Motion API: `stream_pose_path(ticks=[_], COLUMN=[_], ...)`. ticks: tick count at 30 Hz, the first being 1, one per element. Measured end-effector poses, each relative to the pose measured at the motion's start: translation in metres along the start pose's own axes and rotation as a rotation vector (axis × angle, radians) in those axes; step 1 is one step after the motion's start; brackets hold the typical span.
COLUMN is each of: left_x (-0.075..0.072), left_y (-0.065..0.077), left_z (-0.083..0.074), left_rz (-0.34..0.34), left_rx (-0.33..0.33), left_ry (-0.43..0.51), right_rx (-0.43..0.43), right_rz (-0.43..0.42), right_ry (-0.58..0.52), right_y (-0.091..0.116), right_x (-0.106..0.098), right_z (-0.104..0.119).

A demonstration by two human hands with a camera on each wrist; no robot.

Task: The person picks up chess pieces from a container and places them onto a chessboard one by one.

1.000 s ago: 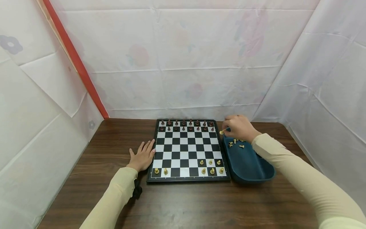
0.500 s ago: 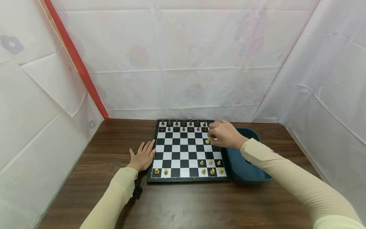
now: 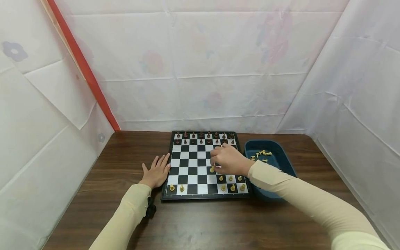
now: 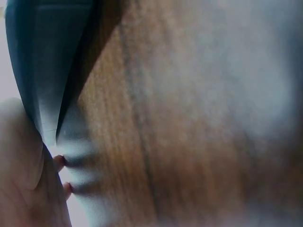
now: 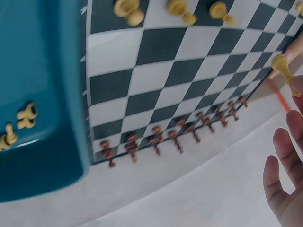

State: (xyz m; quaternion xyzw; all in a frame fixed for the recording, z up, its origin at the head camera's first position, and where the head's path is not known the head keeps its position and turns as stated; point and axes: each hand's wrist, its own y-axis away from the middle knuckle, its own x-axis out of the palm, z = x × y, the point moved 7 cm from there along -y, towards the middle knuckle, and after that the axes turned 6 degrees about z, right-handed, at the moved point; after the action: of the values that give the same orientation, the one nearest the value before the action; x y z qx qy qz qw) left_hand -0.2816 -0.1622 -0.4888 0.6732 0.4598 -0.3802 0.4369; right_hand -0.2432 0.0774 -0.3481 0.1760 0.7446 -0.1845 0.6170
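1 chessboard [image 3: 192,161]: flat, blk/wht sqs, dk rim. 1 pale pc [image 5: 282,69]: turned profile, flared base, prob. plastic; over board, pinched nr narrow end by R hand [image 3: 230,159]. L hand [image 3: 155,174]: fingers spread, at board's L edge. Dk red pcs [image 3: 208,134]: 2 rows, board's far end. Other pale pcs [image 3: 232,188]: board's near end. Blue tray [image 3: 279,163]: smooth, rounded, R of board, w/ loose pale pcs [image 5: 10,134]. Surface [image 3: 200,225]: wood-grain. Step, as judged: setting out pale pcs; next calls for lowering pc base-down, vacant near-end sq.
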Motion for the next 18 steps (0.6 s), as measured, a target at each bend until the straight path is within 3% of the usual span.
stream_pose_path(ticks=[18], left_x=[-0.002], left_y=[0.002], left_z=[0.0], left_rz=[-0.003], left_rx=[-0.009], left_ry=[0.0], right_rx=[-0.148], right_rz=[0.085], right_ry=[-0.01], right_y=[-0.019], right_x=[0.022], right_z=[0.049])
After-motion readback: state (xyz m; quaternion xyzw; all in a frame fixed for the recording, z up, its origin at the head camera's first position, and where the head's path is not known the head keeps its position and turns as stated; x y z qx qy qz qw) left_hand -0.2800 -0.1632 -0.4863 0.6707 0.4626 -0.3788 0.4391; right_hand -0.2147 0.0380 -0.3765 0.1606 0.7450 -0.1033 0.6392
